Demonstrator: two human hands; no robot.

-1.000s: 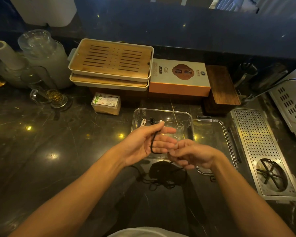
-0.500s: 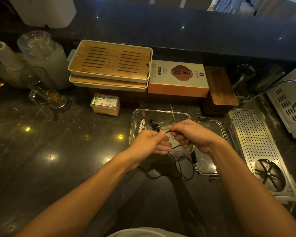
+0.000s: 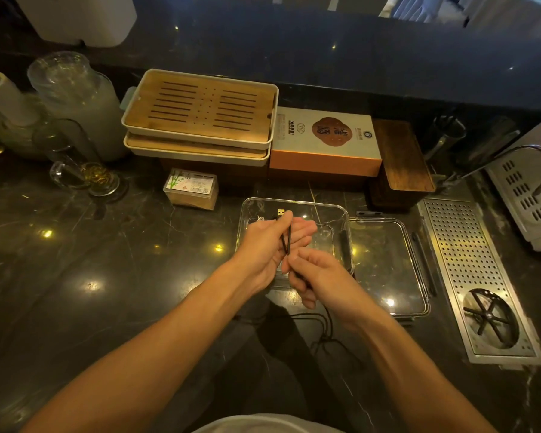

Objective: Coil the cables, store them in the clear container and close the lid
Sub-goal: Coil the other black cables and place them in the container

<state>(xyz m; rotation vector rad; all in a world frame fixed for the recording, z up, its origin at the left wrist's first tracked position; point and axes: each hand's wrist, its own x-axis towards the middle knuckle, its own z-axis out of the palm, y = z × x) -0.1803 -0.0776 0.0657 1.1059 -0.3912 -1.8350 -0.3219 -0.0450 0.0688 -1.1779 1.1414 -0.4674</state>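
Coiling is in progress. The left hand (image 3: pixel 270 245) is held above the container (image 3: pixel 344 220), thumb pinching the black cable (image 3: pixel 288 242) just below its USB plug (image 3: pixel 281 211); the other fingers are nearly straight, and the cable runs as a doubled strand across the palm. The right hand (image 3: pixel 317 276), just nearer the person than the container, has its fingers curled round the same cable and feeds it toward the left hand. The rest of the cable hangs from the right hand and lies loose on the counter (image 3: pixel 106 276), on the near side of the container. Judged from this, only the first loop is formed, and most of the length is still to be wound.

A white cable (image 3: pixel 260 218) shows inside the container, at its far left corner, partly hidden by the left hand; whether it is coiled cannot be told. The lid (image 3: pixel 387 264) lies flat on the counter, touching the container's right side, so closing is not yet done.

Remaining steps: finish the coil, place it in the container, fit the lid.

Writing: the orange box (image 3: pixel 325 142) behind the container carries Chinese characters on a brown emblem and a side label, too small to read. The small pack (image 3: pixel 191 187) to the far left of the container bears a bamboo graphic and a QR code; its text is illegible.
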